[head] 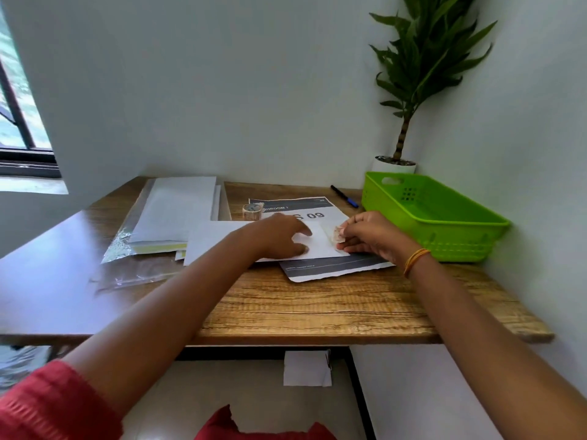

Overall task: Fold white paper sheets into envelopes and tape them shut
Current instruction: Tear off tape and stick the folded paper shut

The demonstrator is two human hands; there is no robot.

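A folded white paper sheet lies flat on the wooden desk, partly over a printed grey-and-white page. My left hand presses down on the sheet, fingers spread. My right hand pinches a small piece of clear tape at the sheet's right end. A clear tape roll stands just behind my left hand.
A stack of white sheets in a clear plastic wrapper lies at the left. A green plastic basket sits at the right, a potted plant behind it. A blue-tipped pen lies near the back.
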